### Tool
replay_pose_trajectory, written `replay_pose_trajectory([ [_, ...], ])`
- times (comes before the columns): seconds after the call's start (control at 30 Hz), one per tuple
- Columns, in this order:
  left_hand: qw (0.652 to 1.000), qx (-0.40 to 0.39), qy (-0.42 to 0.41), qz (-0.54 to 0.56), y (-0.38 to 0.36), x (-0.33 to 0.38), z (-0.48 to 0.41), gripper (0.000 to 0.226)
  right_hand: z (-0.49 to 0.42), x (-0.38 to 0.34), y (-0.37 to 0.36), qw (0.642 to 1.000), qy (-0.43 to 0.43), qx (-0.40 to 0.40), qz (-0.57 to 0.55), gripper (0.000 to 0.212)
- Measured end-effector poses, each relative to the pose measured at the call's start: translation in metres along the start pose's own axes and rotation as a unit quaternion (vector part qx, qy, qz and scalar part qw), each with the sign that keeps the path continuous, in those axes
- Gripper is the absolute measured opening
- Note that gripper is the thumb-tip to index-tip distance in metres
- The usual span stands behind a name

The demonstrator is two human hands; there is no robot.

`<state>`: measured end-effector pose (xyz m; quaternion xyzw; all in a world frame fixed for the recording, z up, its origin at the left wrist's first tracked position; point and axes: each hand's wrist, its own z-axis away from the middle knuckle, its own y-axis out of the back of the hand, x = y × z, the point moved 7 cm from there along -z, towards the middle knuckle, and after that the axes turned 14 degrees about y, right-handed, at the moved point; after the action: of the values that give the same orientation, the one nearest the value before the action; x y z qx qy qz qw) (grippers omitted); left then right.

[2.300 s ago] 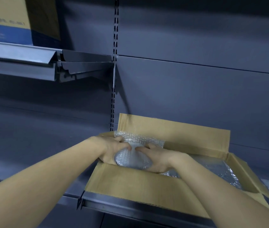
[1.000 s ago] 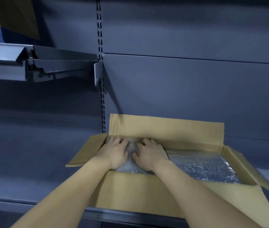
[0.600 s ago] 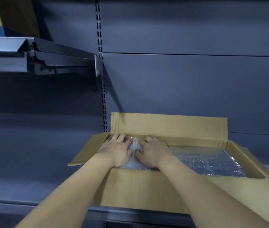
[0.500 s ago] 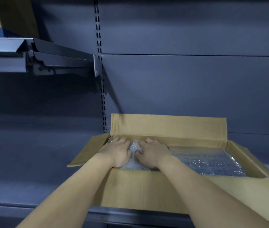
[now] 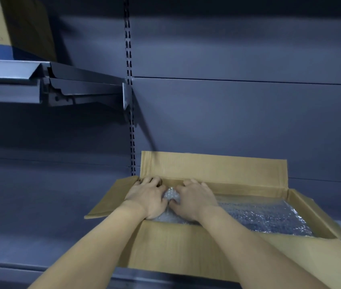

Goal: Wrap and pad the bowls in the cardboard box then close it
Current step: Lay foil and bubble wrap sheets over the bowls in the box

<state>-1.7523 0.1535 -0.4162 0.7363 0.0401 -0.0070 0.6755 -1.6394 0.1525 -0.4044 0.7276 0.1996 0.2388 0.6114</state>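
Note:
An open cardboard box [image 5: 186,253] stands on a dark shelf, with its flaps folded outward. Deep in its left end lies a bundle in bubble wrap [image 5: 170,196], mostly hidden under my hands. My left hand [image 5: 146,197] and my right hand [image 5: 194,198] lie palm down on it, side by side, thumbs nearly meeting, fingers reaching to the far wall. No bare bowl shows. A sheet of bubble wrap [image 5: 265,215] lines the rest of the box floor.
The back flap [image 5: 213,165] stands upright against the dark rear panel. The left flap [image 5: 111,199] and right flap [image 5: 322,222] splay outward. An upper shelf [image 5: 9,80] at the left carries another cardboard box [image 5: 9,28]. A slotted upright [image 5: 131,132] runs behind.
The wrapped bundle, held above the box floor 2.3 s ago, has gone down into the left end. Over the last second my hands stayed on it and spread slightly apart.

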Motion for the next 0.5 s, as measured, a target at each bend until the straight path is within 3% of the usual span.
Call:
replay_pose_trajectory([
  [0.27,0.985,-0.108,0.038,0.129,-0.014,-0.006,-0.005,0.053,0.003,0.003,-0.015,0.992,-0.021,-0.073,-0.097,0.053],
  [0.5,0.987,-0.101,0.039,0.118,-0.014,-0.004,-0.005,0.051,0.003,0.003,-0.014,0.994,-0.022,-0.066,-0.088,0.053],
])
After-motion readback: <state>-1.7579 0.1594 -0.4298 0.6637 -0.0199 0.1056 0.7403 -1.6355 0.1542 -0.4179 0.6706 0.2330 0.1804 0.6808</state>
